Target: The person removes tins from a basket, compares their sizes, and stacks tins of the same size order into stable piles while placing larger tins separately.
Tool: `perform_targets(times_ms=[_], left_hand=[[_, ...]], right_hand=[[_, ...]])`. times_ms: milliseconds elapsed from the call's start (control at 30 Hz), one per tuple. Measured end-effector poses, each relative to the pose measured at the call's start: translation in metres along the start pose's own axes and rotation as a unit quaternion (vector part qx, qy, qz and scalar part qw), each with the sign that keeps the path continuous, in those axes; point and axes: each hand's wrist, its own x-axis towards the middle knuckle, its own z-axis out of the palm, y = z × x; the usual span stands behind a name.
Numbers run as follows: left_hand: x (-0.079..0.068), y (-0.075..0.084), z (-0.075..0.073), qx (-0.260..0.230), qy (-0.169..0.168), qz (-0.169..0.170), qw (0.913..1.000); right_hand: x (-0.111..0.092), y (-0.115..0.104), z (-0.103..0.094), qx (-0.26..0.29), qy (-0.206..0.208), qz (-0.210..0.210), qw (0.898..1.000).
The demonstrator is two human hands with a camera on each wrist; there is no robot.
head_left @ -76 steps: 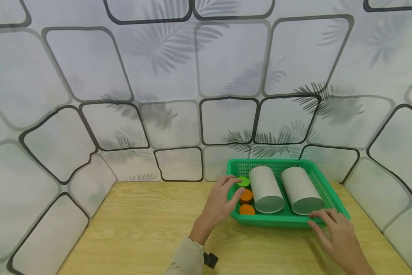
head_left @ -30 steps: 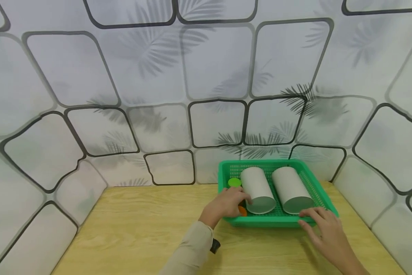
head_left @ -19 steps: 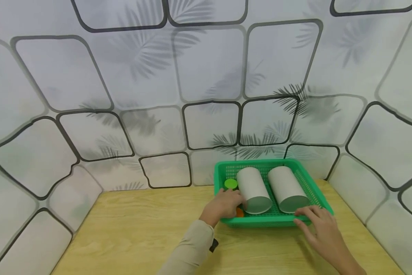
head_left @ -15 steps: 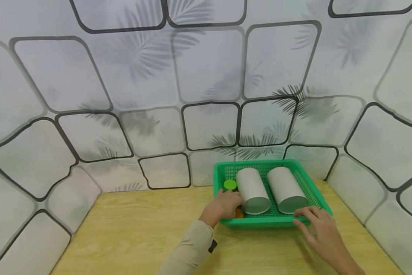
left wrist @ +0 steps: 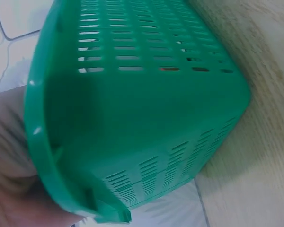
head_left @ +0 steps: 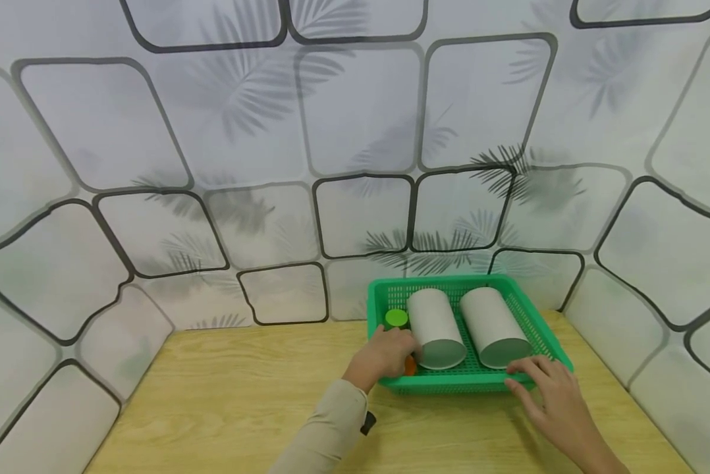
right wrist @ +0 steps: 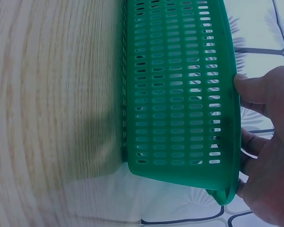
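Note:
A green plastic basket (head_left: 470, 380) stands on the table. My left hand (head_left: 381, 359) reaches over its left side, fingers bent down into it beside a white cylinder (head_left: 435, 322). An orange lid (head_left: 411, 366) peeks out by the fingertips and a green lid (head_left: 396, 318) shows behind the hand. Whether the left fingers hold one of the lidded things, I cannot tell. In the left wrist view, the basket wall (left wrist: 128, 99) hides the fingers. My right hand (head_left: 553, 392) grips the front rim near the right corner, thumb outside and fingers over it, also in the right wrist view.
A second white cylinder (head_left: 494, 322) lies in the basket, parallel to the first. The light wooden table (head_left: 242, 388) extends to the left. Patterned wall covering (head_left: 284, 217) rises close behind the basket and on both sides.
Since the earliest frame my left hand has lowered into the basket and covers the middle orange-lidded thing. Its fingers have drawn in slightly. My right hand stays at the rim; the view has shifted.

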Motion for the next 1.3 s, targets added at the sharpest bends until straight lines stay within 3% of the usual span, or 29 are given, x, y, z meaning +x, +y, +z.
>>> perform_targets(times_ms=[200, 400, 667, 1033, 1200, 1300], left_hand=[[-0.007, 0.0, -0.008, 0.011, 0.005, 0.006, 0.9999], [-0.014, -0.001, -0.018, 0.003, 0.043, 0.023, 0.9988], [-0.022, -0.007, -0.02, -0.072, 0.09, 0.036, 0.9927], [-0.036, -0.019, -0.013, -0.19, 0.178, 0.073, 0.9627], [-0.041, -0.022, -0.01, -0.209, 0.212, 0.083, 0.951], [-0.044, -0.023, -0.007, -0.237, 0.235, 0.086, 0.939]], right_hand=[[-0.001, 0.001, 0.001, -0.001, 0.001, 0.001, 1.0], [-0.001, 0.002, 0.0, -0.003, 0.001, 0.0, 1.0], [-0.001, 0.002, 0.0, -0.006, -0.001, 0.0, 1.0], [-0.002, 0.001, 0.0, -0.001, -0.005, 0.005, 1.0], [-0.002, 0.001, 0.0, -0.001, -0.006, 0.005, 1.0], [-0.001, 0.0, 0.0, -0.002, -0.005, 0.004, 1.0]])
